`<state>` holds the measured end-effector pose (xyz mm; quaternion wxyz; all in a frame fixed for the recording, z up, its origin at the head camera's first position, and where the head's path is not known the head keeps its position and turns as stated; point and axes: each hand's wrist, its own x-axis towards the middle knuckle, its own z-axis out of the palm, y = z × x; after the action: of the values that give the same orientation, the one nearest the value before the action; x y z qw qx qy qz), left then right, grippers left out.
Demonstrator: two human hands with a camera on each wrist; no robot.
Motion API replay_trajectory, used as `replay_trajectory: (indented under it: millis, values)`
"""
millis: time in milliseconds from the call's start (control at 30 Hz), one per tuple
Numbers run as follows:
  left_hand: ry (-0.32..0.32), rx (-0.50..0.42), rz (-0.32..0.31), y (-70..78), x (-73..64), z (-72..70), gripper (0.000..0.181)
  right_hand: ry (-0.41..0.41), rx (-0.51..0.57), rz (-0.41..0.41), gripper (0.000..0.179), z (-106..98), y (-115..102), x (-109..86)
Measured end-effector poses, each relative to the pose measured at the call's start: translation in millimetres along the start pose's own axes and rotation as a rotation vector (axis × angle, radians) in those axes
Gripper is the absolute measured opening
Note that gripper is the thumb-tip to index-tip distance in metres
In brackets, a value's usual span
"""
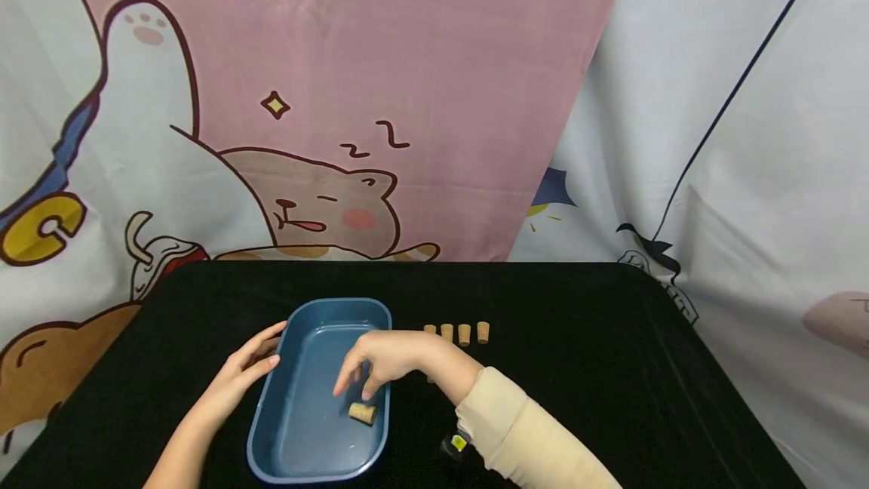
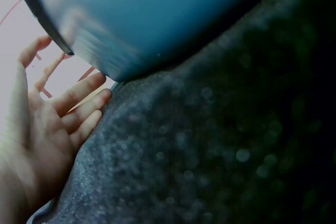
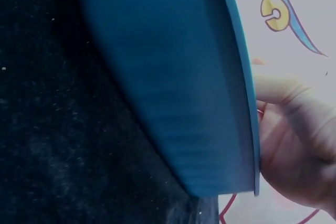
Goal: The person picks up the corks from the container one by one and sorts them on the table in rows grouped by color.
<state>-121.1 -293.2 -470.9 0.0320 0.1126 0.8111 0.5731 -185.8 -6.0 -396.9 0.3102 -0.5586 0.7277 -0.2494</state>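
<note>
A blue plastic tub [image 1: 319, 466] stands on the black cloth with one cork [image 1: 363, 413] lying on its side inside, near the right wall. My right hand [image 1: 387, 357] reaches over the right rim, its fingers pointing down and parted just above that cork, nothing visible between them. In the right wrist view the tub's side wall hides the fingertips. My left hand [image 1: 237, 372] rests at the tub's left rim with thumb and fingers extended. The left wrist view shows its fingers [image 2: 81, 95] loosely spread by the tub's outside wall.
Several corks stand upright right of the tub, among them the rightmost cork [image 1: 483, 333]; my right forearm partly hides others. A small dark object with a yellow-green patch [image 1: 459, 442] shows under the right sleeve. A printed curtain [image 1: 434, 96] hangs behind the black-covered table [image 1: 577, 376].
</note>
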Motion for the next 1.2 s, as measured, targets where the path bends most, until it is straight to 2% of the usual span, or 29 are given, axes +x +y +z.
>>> replay_trajectory:
  millis: [233,367,667,933,1200]
  values:
    - [-0.005,-0.009,0.0,0.5,0.3,0.0,0.051,-0.154,-0.077,0.077,0.036,-4.9,-7.0,10.1]
    - [-0.009,-0.009,0.003,0.2,0.9,-0.3,0.051,-0.196,-0.077,0.123,0.035,-4.7,-8.9,11.7]
    - [-0.003,-0.006,-0.004,-0.5,0.3,-0.5,0.051,-0.206,-0.213,0.174,0.037,2.0,-13.3,12.2]
    - [0.004,-0.002,-0.003,-1.0,1.0,0.7,0.051,-0.205,-0.306,0.151,0.036,6.4,-14.4,11.3]
    - [0.015,0.003,-0.016,0.6,0.5,1.7,0.051,-0.223,-0.344,0.127,0.036,10.9,-16.1,14.2]
